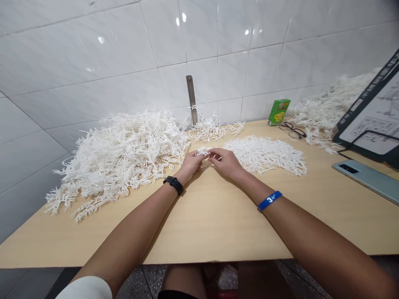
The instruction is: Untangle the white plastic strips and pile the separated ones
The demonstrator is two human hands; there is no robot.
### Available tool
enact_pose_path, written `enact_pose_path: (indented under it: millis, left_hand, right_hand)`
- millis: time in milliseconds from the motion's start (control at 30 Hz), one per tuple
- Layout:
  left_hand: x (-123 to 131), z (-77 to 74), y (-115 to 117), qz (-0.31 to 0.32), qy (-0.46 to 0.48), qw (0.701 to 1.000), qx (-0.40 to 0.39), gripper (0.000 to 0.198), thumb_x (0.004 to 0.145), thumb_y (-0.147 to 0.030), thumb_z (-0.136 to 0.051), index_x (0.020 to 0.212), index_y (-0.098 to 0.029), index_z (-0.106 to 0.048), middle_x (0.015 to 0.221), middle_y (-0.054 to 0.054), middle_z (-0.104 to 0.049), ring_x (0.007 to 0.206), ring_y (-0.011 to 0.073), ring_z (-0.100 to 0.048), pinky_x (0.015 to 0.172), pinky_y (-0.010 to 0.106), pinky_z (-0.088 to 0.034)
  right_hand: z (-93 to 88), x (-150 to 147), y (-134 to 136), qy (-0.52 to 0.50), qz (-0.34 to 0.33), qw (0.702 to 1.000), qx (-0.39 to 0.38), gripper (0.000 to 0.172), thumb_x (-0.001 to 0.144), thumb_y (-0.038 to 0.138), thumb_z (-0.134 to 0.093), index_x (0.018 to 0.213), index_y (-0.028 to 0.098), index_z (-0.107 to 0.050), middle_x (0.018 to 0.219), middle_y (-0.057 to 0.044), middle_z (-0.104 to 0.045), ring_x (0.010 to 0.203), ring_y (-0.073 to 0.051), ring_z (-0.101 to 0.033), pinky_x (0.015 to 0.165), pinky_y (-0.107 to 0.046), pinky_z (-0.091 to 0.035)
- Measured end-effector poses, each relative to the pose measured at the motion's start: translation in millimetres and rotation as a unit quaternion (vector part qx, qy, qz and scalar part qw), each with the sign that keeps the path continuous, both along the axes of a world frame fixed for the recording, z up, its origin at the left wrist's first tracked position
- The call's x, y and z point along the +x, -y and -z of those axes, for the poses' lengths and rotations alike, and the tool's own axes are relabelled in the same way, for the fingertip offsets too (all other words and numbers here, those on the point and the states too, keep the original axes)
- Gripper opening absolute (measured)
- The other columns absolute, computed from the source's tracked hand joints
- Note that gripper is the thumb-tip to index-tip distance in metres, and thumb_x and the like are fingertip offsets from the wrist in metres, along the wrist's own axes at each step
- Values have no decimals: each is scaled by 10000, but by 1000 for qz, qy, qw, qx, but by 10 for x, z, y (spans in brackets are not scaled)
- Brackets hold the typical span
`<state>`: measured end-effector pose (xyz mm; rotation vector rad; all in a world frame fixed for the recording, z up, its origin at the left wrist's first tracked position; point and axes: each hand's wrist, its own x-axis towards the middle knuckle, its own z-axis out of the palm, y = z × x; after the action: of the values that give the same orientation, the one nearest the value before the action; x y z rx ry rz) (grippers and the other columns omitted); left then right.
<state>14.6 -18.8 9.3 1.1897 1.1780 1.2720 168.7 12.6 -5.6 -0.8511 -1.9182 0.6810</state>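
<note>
A small white branched plastic piece (203,152) is held between my two hands over the middle of the table. My left hand (190,165) grips it from the left, thumb on top. From the right, the fingertips of my right hand (226,162) pinch its edge. Left of my hands rises a large tangled heap of white branched pieces (124,149). Just right of my right hand lies a flatter layer of similar white pieces (268,153). A smaller loose cluster (207,128) sits behind my hands near the wall.
An upright metal strip (191,99) stands against the tiled wall (124,50). To the right are a green box (279,112), eyeglasses (293,130), another white heap (333,104), a dark-framed board (374,112) and a phone (368,179). The wooden table's (218,232) front edge runs below my forearms.
</note>
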Motion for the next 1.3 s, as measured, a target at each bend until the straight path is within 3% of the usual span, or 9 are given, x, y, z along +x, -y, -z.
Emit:
enact_pose_path:
  millis: [200, 400, 467, 633, 733, 967, 1167, 1300]
  left_hand:
    - [-4, 32, 4, 2, -45, 999, 12, 361, 643, -376, -772, 633, -185, -465, 479, -81, -315, 446, 44, -240, 449, 229, -135]
    - [21, 34, 26, 3, -117, 992, 49, 486, 617, -557, -766, 601, -174, -467, 517, -67, -346, 511, 64, -257, 494, 244, -168]
    - [45, 11, 49, 6, -146, 987, 67, 497, 624, -582, -752, 592, -166, -480, 533, -59, -356, 539, 73, -269, 511, 246, -180]
    - [117, -39, 102, 6, -191, 979, 73, 498, 683, -531, -726, 536, -170, -416, 530, -54, -307, 545, 77, -240, 512, 255, -167]
    - [142, -28, 87, 1, -204, 975, 86, 479, 727, -478, -696, 523, -170, -391, 526, -49, -296, 550, 81, -244, 514, 254, -177]
    - [158, 37, -19, 31, -230, 961, 153, 350, 799, -399, -595, 568, -156, -494, 571, -31, -416, 613, 106, -349, 586, 235, -289]
    - [156, 52, -39, 31, -229, 957, 173, 298, 803, -368, -590, 602, -151, -554, 593, -23, -476, 635, 116, -404, 622, 234, -326]
    - [128, 48, -17, -17, -203, 968, 146, 294, 784, -396, -630, 631, -149, -588, 569, -29, -466, 589, 103, -376, 566, 230, -293]
  right_hand:
    - [-43, 1, 43, -43, 12, 997, -70, 165, 792, 324, -632, 817, 176, -700, 739, -23, -696, 666, -157, -603, 648, -276, -450]
    - [-86, 21, 56, -7, 65, 998, 20, 228, 821, 266, -522, 688, 181, -686, 734, -32, -687, 704, -158, -581, 678, -272, -410]
    - [-100, 23, 68, -9, 87, 996, 9, 242, 808, 258, -509, 653, 181, -678, 723, -34, -685, 697, -160, -578, 664, -272, -402]
    - [-117, 20, 83, -31, 116, 988, -94, 251, 771, 252, -491, 609, 183, -668, 617, -16, -659, 596, -152, -548, 583, -264, -372]
    - [-111, 4, 73, -37, 150, 984, -94, 249, 748, 246, -487, 555, 181, -630, 552, -8, -604, 570, -147, -507, 553, -265, -339]
    - [-114, -45, 83, -51, 229, 968, -90, 267, 741, 224, -469, 476, 201, -458, 473, 13, -436, 521, -132, -382, 512, -287, -254]
    - [-129, -49, 80, -50, 232, 968, -83, 291, 774, 224, -474, 484, 199, -464, 477, 10, -456, 545, -140, -408, 538, -285, -271]
    - [-116, -33, 71, -69, 172, 981, -62, 275, 809, 267, -491, 566, 187, -591, 575, -1, -581, 601, -149, -499, 575, -270, -334]
